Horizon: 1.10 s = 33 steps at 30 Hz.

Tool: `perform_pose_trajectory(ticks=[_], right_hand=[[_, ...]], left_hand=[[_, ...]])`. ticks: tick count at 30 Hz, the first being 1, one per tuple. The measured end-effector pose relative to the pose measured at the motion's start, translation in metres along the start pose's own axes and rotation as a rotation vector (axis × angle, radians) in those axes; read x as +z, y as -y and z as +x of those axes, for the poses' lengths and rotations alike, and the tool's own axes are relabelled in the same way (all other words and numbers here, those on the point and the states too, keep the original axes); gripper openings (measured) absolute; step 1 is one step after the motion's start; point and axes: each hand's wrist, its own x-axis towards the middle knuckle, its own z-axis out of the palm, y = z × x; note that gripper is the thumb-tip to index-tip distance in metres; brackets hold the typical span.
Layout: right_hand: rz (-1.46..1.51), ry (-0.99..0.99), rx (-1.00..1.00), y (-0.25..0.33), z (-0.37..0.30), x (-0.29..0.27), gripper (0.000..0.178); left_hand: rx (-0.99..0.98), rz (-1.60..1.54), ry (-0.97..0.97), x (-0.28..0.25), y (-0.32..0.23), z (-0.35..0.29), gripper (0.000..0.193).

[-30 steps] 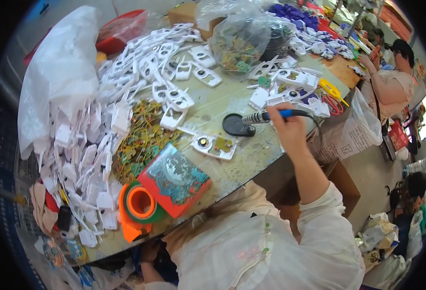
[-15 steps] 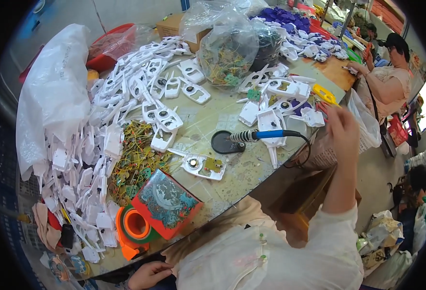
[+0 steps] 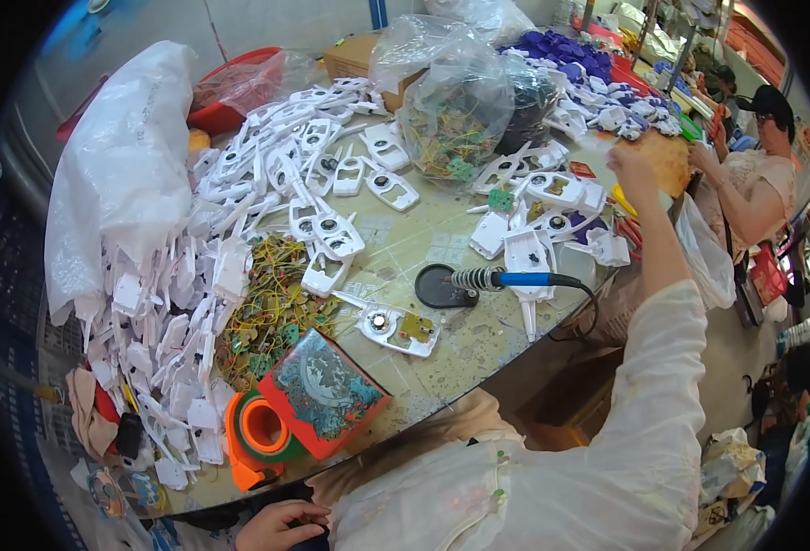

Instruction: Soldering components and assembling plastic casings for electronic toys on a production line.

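Observation:
My right hand (image 3: 636, 174) reaches over the far right of the bench, its fingers curled in. Whatever they might hold is hidden. Just below that hand lies a tool with a yellow handle (image 3: 623, 201), partly covered by my wrist. Low at the front edge, my left hand (image 3: 281, 526) rests by my lap with loosely bent fingers apart and nothing in them. A soldering iron (image 3: 524, 279) with a blue grip sits in its coiled holder beside a round black dish (image 3: 445, 286). Nearer me is a white plastic housing (image 3: 396, 328) with a round part and a small circuit board.
White housings (image 3: 304, 138) are heaped at the left and back, beside wired circuit boards (image 3: 272, 294). A red box (image 3: 327, 395) and an orange tape dispenser (image 3: 256, 441) stand in front. A clear bag of boards (image 3: 455, 119) is behind. A co-worker (image 3: 745, 184) sits at far right.
My right hand has moved away from me, past the yellow-handled tool, and its fingers are now more curled. My left hand stays low by my lap. The whole view has shifted slightly.

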Motion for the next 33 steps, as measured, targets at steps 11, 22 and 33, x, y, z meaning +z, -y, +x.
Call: perform_pose_trajectory(ticks=[11,22,33], right_hand=[[-0.176,-0.17,-0.079,0.027,-0.004,-0.058,0.014],[0.388,-0.032,-0.059,0.046,-0.012,-0.007,0.035],[0.511,0.27,0.196,0.061,0.0,-0.028,0.037]], left_hand=[[0.266,0.079,0.144,-0.011,-0.021,0.017,0.029],[0.244,0.028,0.071,-0.005,-0.009,0.015,0.037],[0.179,0.02,0.113,-0.011,-0.008,0.023,0.038]])
